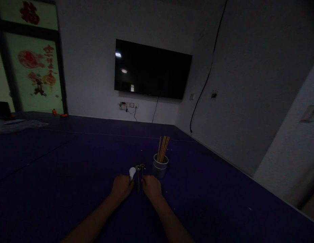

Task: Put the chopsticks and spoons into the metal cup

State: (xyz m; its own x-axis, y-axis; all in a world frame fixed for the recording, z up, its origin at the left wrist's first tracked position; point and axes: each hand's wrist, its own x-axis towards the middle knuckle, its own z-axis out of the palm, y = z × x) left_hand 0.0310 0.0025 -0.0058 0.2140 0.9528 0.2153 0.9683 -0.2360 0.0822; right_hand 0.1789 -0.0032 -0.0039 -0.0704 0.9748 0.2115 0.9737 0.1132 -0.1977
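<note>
On the dark blue tabletop, my left hand (122, 186) is closed at the handle of a white spoon (132, 172), whose bowl points away from me. A dark metal spoon (138, 167) lies just to its right, between my two hands, with its handle towards me. My right hand (152, 187) is closed, its thumb side against the handle of a second, smaller metal spoon (142, 166). Its fingertips are mostly hidden. Right behind that hand stands a grey metal cup (159, 169) holding several wooden chopsticks (163, 148), which lean to the right.
The blue table (210, 189) runs up to the walls. Clear plastic wrap (19, 127) and small orange objects (63, 115) lie at the far left. A television (152, 69) hangs on the back wall, and a black cable (203, 88) hangs down at the right.
</note>
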